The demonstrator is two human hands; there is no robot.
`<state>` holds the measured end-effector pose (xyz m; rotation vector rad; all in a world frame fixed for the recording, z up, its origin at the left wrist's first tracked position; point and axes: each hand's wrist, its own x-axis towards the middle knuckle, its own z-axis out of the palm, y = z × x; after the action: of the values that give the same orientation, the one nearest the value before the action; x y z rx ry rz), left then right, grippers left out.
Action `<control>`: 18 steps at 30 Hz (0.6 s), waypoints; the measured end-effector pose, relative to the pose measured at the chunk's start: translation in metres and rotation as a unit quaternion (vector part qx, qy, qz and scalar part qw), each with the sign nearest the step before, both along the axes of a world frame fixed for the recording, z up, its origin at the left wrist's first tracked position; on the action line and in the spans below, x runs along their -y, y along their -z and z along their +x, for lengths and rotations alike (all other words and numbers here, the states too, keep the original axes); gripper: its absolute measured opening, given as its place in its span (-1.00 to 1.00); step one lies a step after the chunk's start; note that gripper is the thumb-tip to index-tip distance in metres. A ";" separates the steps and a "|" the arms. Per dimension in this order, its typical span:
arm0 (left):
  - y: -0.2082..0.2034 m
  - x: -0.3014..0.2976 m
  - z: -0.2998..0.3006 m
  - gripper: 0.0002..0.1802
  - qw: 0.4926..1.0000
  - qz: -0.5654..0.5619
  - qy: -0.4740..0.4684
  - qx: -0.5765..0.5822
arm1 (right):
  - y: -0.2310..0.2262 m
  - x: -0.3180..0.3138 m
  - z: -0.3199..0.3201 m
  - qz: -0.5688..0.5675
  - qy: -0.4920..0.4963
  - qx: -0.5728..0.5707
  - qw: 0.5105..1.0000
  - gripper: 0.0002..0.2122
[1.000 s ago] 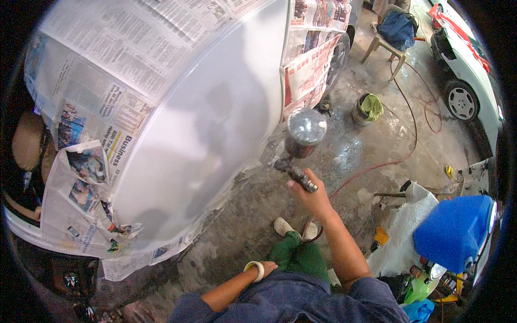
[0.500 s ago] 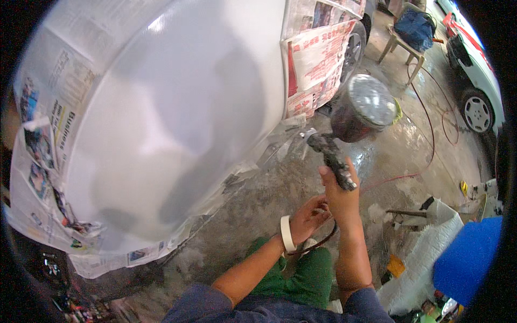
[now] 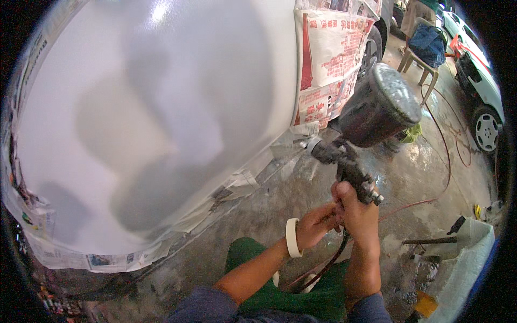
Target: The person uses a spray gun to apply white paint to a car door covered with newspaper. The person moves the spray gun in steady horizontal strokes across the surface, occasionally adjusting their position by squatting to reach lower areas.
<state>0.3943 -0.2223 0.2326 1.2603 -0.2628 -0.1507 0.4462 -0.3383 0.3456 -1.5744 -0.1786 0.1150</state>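
Spray gun [image 3: 342, 153] is held beside the panel [image 3: 215, 102], nozzle [image 3: 308, 142] toward it; right hand [image 3: 362, 212] wraps the handle [image 3: 356, 177]; left hand [image 3: 316, 223] gathers near the handle's base, its pinch indeterminable; newspaper masking [image 3: 334, 54] is in place; grey patches [image 3: 161, 196] suggest partial coating, even coverage outstanding.

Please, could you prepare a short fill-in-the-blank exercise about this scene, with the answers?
1. The right hand holds a spray ____.
2. A pale band circles the ____ wrist.
3. The person's trousers are dark ____.
4. Most print on the newspaper beside the pale panel is ____.

Missing words: gun; left; green; red.
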 end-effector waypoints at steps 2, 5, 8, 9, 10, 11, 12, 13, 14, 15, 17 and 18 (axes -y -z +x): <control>0.015 0.001 0.014 -0.68 0.999 -0.015 0.033 0.014 | 0.016 -0.005 0.000 -0.022 0.082 0.055 0.995 -0.64; 0.037 0.001 0.032 -0.69 0.997 0.000 0.070 0.029 | 0.050 -0.001 0.006 0.004 0.103 0.084 0.991 -0.65; 0.053 0.002 0.031 -0.72 0.997 0.003 0.076 0.026 | 0.074 0.006 0.006 0.004 0.100 0.059 0.993 -0.76; 0.058 0.001 0.030 -0.72 0.997 0.022 0.075 0.023 | 0.081 0.009 0.004 0.014 0.086 0.046 0.995 -0.75; 0.064 0.000 0.027 -0.72 0.996 0.042 0.073 0.016 | 0.087 0.011 0.002 0.015 0.070 0.039 0.997 -0.70; 0.070 -0.001 0.023 -0.72 0.998 0.039 0.044 0.033 | 0.093 0.012 0.001 0.016 0.053 0.033 0.998 -0.65; 0.078 0.000 0.019 -0.73 0.998 0.036 0.015 0.050 | 0.098 0.010 -0.001 0.006 0.036 0.039 0.999 -0.63; 0.084 -0.002 0.014 -0.72 0.997 0.038 -0.002 0.060 | 0.097 0.009 -0.002 0.009 0.006 0.039 0.999 -0.62; 0.091 -0.004 0.009 -0.71 0.997 0.039 -0.021 0.069 | 0.097 0.006 -0.002 0.011 -0.027 0.039 0.999 -0.61; 0.099 -0.008 0.006 -0.70 0.996 0.044 -0.028 0.073 | 0.087 0.005 -0.002 0.026 -0.071 0.037 0.996 -0.60; 0.104 -0.002 0.004 -0.65 0.996 0.024 -0.053 0.069 | 0.092 0.005 -0.003 0.046 -0.105 0.044 0.992 -0.64; 0.105 0.000 0.002 -0.63 0.996 0.017 -0.065 0.067 | 0.093 0.004 0.001 0.052 -0.102 0.048 0.992 -0.65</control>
<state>0.3964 -0.2228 0.1273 1.3187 -0.2941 0.0411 0.4471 -0.3423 0.2527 -1.4559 -0.4143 0.1864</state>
